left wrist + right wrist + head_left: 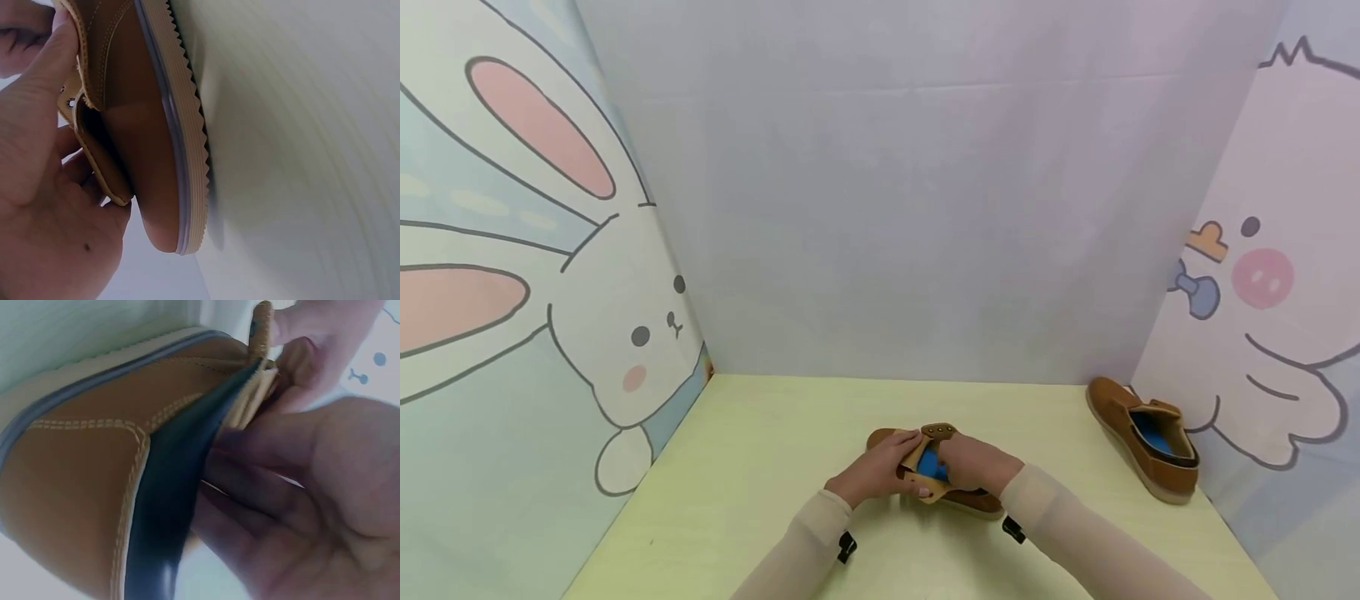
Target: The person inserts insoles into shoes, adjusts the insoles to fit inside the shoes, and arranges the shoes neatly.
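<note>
A brown lace-up style shoe (976, 503) without visible laces lies on its sole on the table, toe toward the far left. My left hand (874, 473) grips its front opening; in the left wrist view the thumb presses a stitched side flap (94, 56) while the fingers lie behind the tongue (103, 165). Through the opening the blue insole (931, 463) shows. My right hand (977, 462) reaches in from the heel side with curled fingers at the inner edge. In the right wrist view its fingertips are hidden behind the dark padded collar (169, 481).
A second brown shoe (1171, 477) with a blue insole stands at the right edge of the pale yellow table (760, 433). Fabric walls with a rabbit drawing (617, 333) on the left and a white bird-like figure (1285, 333) on the right enclose the table.
</note>
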